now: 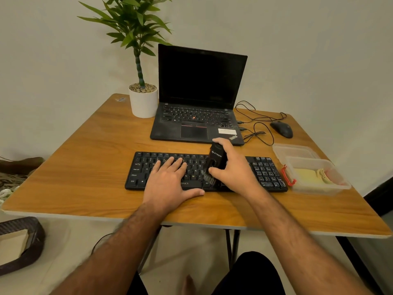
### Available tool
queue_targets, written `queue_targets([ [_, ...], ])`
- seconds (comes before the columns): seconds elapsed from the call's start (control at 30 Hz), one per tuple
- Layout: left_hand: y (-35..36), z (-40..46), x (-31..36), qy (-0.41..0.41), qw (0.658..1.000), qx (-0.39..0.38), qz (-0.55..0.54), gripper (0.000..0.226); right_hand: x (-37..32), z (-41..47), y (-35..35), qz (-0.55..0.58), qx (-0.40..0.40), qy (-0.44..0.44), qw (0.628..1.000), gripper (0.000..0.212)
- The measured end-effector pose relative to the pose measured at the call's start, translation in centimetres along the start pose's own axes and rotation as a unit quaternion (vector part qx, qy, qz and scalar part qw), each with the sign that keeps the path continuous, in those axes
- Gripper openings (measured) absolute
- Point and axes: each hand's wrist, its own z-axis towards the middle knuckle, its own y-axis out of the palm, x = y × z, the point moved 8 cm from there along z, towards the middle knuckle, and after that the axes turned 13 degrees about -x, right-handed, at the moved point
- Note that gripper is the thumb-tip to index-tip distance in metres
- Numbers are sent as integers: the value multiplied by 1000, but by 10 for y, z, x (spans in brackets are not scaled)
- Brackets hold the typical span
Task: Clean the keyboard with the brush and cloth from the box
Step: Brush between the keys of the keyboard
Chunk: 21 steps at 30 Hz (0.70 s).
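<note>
Black brush (215,161) is clamped in the right hand (231,167), fingers wrapped round the body, bristles down on the lower middle rows of the keyboard (263,171). Bristle tip looks blurred, so I'd judge a sweep is in progress. Left hand (168,182) lies flat and spread on the left-centre keys, thumb on the worktop (85,167) just off the front edge; it grips nothing, just pins the board.

Keyboard sits near the front of the worktop, in front of the laptop (197,99). Clear box (314,175) touches or nearly touches the keyboard's right end, its lid (294,152) lying behind it. Yellow cloth (306,174) is in the box, untouched.

Stage, as I read it: brushing under way, cloth wipe not yet done.

Risks:
1. Left palm covers a block of keys. Those get skipped unless the hand shifts.
2. Sweeps toward the front edge push debris onto the lap or floor rather than to 1 spot.
3. Sweeps rightward could flick dust into the open box and onto the cloth.
4. A hard angle on the bristles may lever a keycap loose.
5. Mouse (281,128) cables (257,126) lie loose behind the box; a wide reach for the cloth could snag them.
</note>
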Motion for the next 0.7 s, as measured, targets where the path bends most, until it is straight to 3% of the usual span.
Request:
queue_targets([
  [0.13, 1, 0, 0, -1, 1000, -2, 0, 116, -1, 5, -5, -30, -43, 25, 998, 72],
  [0.37, 1, 0, 0, 0, 1000, 5, -2, 114, -13, 8, 5, -45, 49, -16, 998, 74],
  [0.57, 2, 2, -1, -1, 1000, 0, 0, 113, -10, -9, 1, -39, -49, 7, 998, 73],
  [0.7, 2, 1, 0, 1, 1000, 3, 0, 113, -13, -1, 1, -24, -16, 9, 1000, 74],
])
